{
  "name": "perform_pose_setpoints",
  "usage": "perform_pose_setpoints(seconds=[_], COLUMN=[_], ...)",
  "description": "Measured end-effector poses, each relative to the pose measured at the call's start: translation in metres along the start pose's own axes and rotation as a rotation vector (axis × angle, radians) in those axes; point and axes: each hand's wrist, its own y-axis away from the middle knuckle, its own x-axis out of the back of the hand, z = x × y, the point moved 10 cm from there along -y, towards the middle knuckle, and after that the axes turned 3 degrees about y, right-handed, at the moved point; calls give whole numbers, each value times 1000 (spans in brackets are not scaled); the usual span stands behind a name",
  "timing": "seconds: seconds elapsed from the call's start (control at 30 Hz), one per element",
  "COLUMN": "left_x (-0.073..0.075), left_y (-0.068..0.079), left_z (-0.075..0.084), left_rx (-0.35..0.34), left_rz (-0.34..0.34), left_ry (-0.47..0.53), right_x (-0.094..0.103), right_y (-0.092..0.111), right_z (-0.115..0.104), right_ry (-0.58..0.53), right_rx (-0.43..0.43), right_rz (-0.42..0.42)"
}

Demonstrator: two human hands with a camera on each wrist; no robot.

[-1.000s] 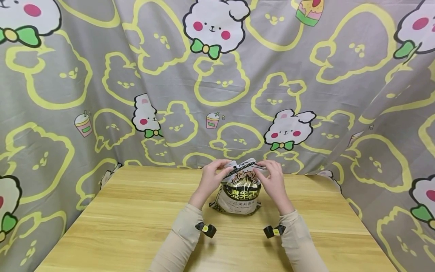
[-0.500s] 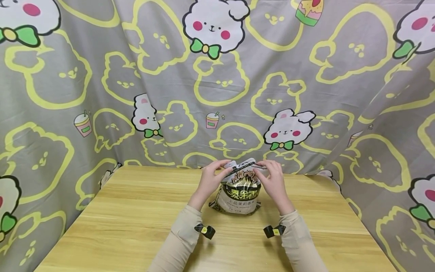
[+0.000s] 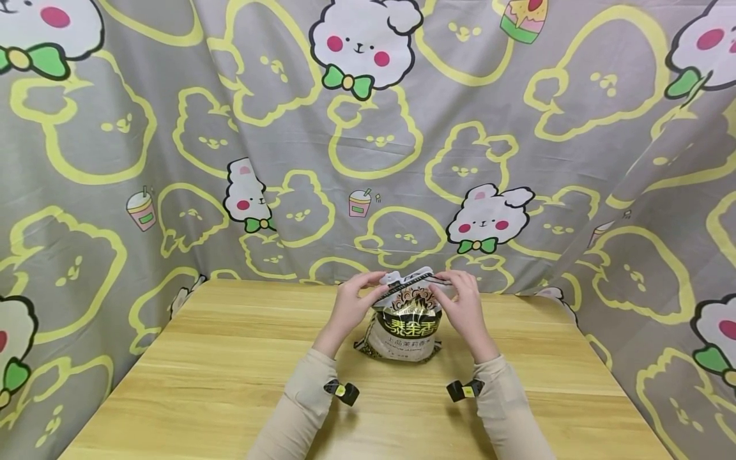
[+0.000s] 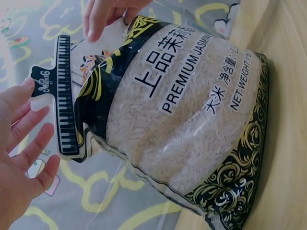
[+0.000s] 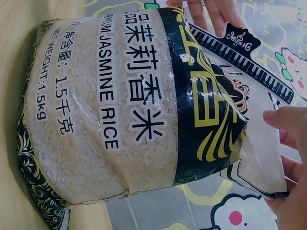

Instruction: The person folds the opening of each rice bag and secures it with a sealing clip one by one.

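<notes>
A clear-fronted bag of jasmine rice stands upright on the table, its upper part gathered. Across the bag's top lies a piano-keyboard clip, with a black tab marked "Music" and a white tab behind it. My left hand is at the clip's left side; the left wrist view shows the thumb tip right at the black tab's edge and the other fingers spread apart below. With thumb and fingers, my right hand pinches the loose plastic at the bag's upper right corner, beside the clip's other end.
The wooden table extends on both sides of the bag. A grey curtain with rabbit prints hangs close behind the table and along its sides. Small wrist cameras stick out inward from both sleeves.
My left hand has drawn slightly left, its thumb and fingers sliding back from the clip. The clip stays on the bag's top, and the right hand holds its place.
</notes>
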Motion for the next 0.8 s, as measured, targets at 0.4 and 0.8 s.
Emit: perform_pose_setpoints(seconds=[0.4,0.8], left_x=[7,15], left_y=[5,14], left_z=[-9,-15], left_rx=[29,38], left_rz=[0,-8], left_ry=[-27,-21], right_x=[3,4], right_y=[-1,-1], right_z=[-2,-2], right_ry=[3,-6], right_rx=[9,39], right_rz=[-2,2])
